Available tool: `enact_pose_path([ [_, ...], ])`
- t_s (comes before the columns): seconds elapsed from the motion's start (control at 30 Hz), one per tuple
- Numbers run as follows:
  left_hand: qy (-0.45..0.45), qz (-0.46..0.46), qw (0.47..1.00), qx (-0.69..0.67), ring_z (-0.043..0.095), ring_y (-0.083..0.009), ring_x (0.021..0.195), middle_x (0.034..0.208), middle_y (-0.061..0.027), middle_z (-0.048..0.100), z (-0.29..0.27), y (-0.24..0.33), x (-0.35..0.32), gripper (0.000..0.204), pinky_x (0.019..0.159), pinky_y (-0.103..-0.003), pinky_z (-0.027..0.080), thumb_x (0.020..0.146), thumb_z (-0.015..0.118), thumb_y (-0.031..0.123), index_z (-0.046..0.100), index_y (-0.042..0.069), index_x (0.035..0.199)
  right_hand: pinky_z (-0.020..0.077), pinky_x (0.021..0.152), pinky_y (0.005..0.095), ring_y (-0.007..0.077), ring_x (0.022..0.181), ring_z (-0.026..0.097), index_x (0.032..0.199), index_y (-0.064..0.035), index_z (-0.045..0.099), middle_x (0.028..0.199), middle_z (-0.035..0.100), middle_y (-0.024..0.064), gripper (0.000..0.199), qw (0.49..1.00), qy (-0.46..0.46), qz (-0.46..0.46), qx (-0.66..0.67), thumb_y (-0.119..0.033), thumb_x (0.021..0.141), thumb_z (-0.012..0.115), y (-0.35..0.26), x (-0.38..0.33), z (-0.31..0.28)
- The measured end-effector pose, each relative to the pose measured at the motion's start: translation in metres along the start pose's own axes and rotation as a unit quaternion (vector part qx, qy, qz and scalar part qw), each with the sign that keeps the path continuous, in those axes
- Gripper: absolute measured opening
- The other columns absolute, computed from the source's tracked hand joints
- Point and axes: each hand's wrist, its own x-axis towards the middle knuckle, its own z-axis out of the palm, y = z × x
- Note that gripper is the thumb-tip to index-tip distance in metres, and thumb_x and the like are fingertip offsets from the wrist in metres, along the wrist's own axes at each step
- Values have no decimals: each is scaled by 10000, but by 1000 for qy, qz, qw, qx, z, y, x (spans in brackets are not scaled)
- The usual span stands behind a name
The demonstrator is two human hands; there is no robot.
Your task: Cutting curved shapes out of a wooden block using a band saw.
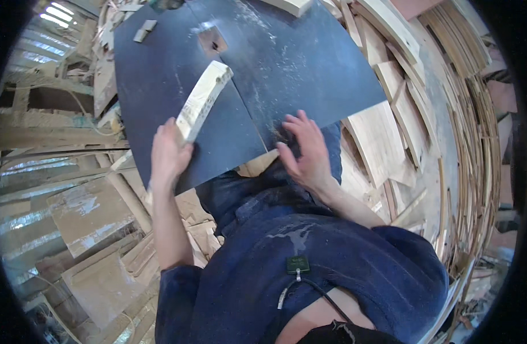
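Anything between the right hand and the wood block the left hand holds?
Nothing visible. The left hand grips the near end of the wood block on the dark panel. The right hand lies flat on the panel beside it, with only bare, dusty panel between them.
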Motion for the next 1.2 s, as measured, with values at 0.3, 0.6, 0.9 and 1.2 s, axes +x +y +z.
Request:
enact_pose_path([
  [0.3,177,107,972,108,697,-351,1049,1136,-119,739,34,-24,59,669,874,-498,529,848,857,549,694,84,1300,360,1253,590,501,1462,490,1411,10,587,1499,566,283,557,989,-60,-124,44,-239,947,771,-30,65,119],
  [0.6,197,40,972,121,735,-348,1091,1170,-126,773,31,-68,130,663,918,-468,582,827,859,559,739,85,1275,198,1297,612,498,1561,321,1566,45,454,1645,380,340,760,991,-70,-113,-32,-404,996,683,-45,122,190],
  [0.9,200,17,973,117,743,-344,1092,1180,-138,780,29,-73,137,693,928,-474,583,788,886,569,750,95,1276,207,1289,617,466,1568,329,1571,56,441,1642,397,316,788,991,-69,-99,-54,-423,995,685,-48,130,194],
  [1.2,211,30,971,105,751,-341,1052,1143,-126,781,28,-68,137,703,906,-467,596,787,890,579,758,80,1263,207,1294,615,458,1572,329,1567,65,435,1652,391,311,792,992,-62,-94,-59,-415,991,690,-48,132,196],
])
